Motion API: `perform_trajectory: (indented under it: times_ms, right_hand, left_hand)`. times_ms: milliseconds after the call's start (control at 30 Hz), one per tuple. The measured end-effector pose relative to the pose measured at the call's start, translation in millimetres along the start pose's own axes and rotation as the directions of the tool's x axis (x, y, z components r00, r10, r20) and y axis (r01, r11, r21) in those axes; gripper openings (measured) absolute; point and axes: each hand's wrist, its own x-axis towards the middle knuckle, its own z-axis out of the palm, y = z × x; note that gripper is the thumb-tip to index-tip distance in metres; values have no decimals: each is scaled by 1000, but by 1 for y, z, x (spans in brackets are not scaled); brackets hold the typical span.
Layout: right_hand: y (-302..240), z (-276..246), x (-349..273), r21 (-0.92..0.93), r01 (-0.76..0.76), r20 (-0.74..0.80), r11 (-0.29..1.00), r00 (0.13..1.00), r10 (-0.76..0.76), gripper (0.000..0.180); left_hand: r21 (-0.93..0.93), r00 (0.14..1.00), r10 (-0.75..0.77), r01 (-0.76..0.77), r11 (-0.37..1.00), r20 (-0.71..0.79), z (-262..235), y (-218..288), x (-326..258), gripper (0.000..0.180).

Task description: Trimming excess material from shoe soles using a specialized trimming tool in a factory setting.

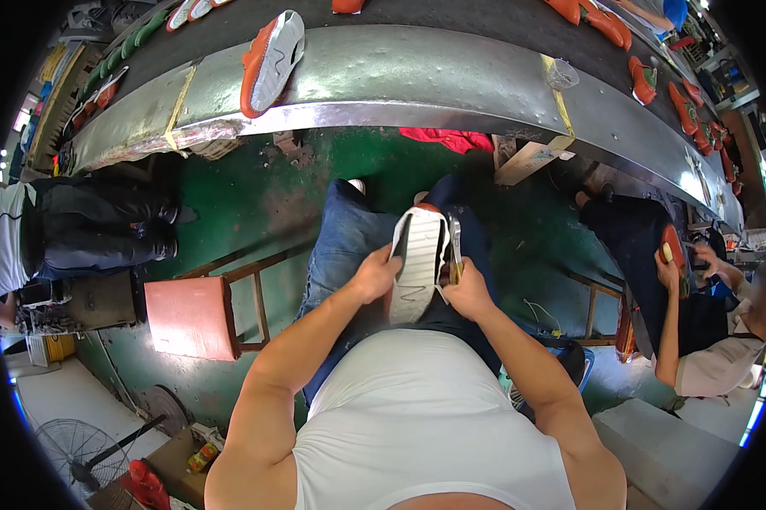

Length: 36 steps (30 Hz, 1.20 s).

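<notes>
A shoe lies over my lap with its ribbed white underside [420, 263] turned up and a bit of orange at its far end. My left hand [377, 274] is closed on the shoe's left edge, fingers partly hidden by the rim. On the other side my right hand [470, 291] wraps round the handle of a slim metal hand tool [455, 238]. The tool points away from me along the shoe's right edge. Its exact kind is hard to make out, as is whether its tip touches the shoe.
A metal-edged conveyor bench [417, 76] crosses ahead, with an orange and white shoe [272, 65] on its rim and several more beyond. A red-topped stool [192, 318] stands left. One person [102, 229] stands at left; another, seated right, holds an orange shoe [672, 246]. A fan [81, 463] stands lower left.
</notes>
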Motion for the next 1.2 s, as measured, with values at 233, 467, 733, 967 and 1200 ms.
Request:
perform_trajectory:
  times_ms: [233, 467, 733, 967, 1200]
  right_hand:
    - [-6, -49, -25, 315, 145, 97, 938, 978, -183, 28]
    - [-41, -105, -31, -365, 400, 516, 841, 839, -175, 30]
    - [-50, -97, -20, -469, 543, 589, 697, 780, -211, 22]
    - [-62, -70, -9, -507, 573, 715, 644, 697, -57, 21]
    - [-41, -64, -19, -353, 507, 606, 786, 764, -221, 27]
  left_hand:
    - [-207, 890, -216, 318, 925, 401, -17, 45, -16, 67]
    - [78, 930, -10, -20, 997, 367, 15, 8, -30, 109]
    - [131, 940, 48, -98, 987, 339, 23, -3, -32, 106]
    - [-620, 970, -134, 232, 750, 201, 41, 13, -30, 70]
    - [168, 964, -55, 101, 981, -259, 42, -7, -17, 64]
